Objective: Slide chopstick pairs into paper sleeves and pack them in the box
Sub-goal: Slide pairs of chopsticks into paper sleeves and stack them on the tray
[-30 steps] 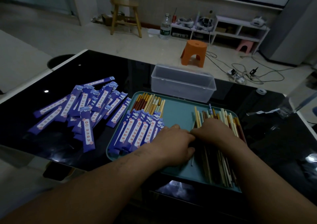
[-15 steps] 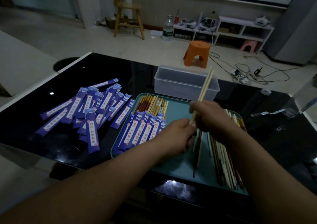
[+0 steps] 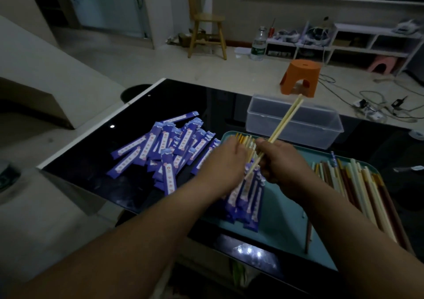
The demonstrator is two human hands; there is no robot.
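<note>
I judge this the start of the sleeving step: a pair is picked out but no sleeve is on it yet. My right hand [image 3: 278, 161] is clenched round a cream chopstick pair [image 3: 285, 121], gripping it low. Most of its length rises away to the far right across the front of the clear box [image 3: 296, 126], while the short near ends poke out below the fist.

My left hand [image 3: 226, 161] is just left of the right, over the near left part of the teal tray [image 3: 282, 218], its back to the camera. The fingers are blurred and hidden, so I cannot tell whether it pinches anything or is simply reaching.

Under both hands lies a row of sleeves [image 3: 249, 197] on the tray; stick ends showing at its far side suggest these are already filled. The loose paper sleeves [image 3: 165, 142] sit heaped on the table [image 3: 206, 101] to the left of the tray. The box stands on the table just beyond the tray and looks to hold nothing, so packing is not begun. Loose chopsticks [image 3: 358, 188] lie along the right of the tray.

Next I need one sleeve from the heap, its mouth turned toward the pair. Both tips must stay together and level, then go in with a straight push so the paper does not buckle.
</note>
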